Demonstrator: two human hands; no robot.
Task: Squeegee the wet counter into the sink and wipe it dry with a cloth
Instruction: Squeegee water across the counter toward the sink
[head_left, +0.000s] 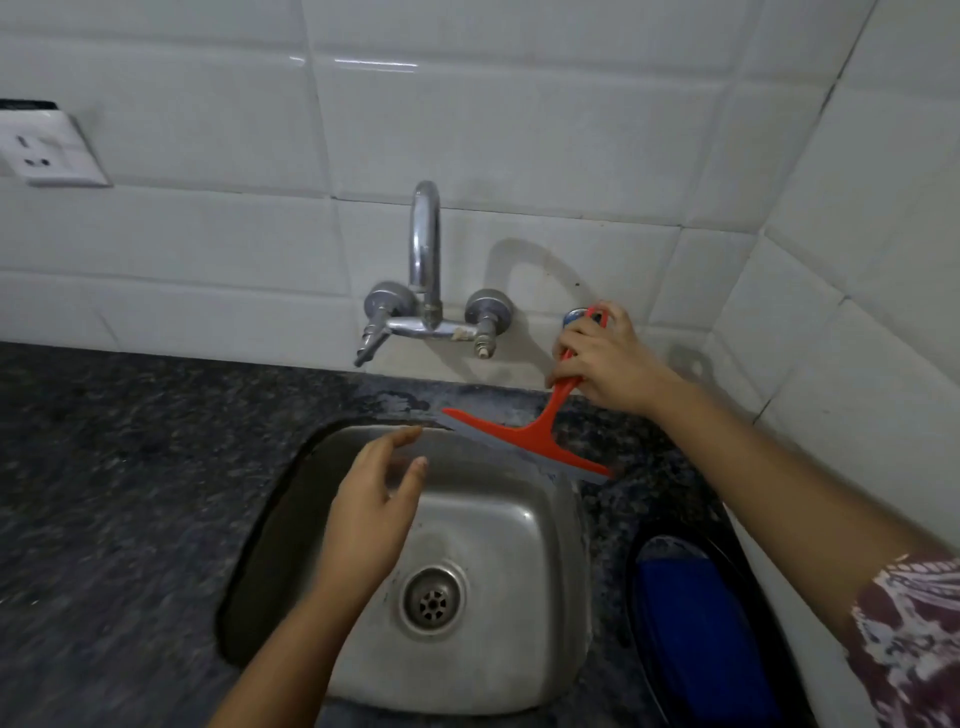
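Observation:
My right hand grips the handle of an orange squeegee. Its grey rubber blade rests on the dark speckled counter at the far right rim of the steel sink, angled toward the basin. Wet streaks show on the counter behind the sink, under the tap. My left hand hovers over the basin with its fingers apart, holding nothing. A blue cloth lies in a black tray on the counter to the right of the sink.
A chrome wall tap with two knobs hangs over the back of the sink. White tiled walls close in behind and on the right. A socket plate sits on the wall at the left. The drain is in the basin floor.

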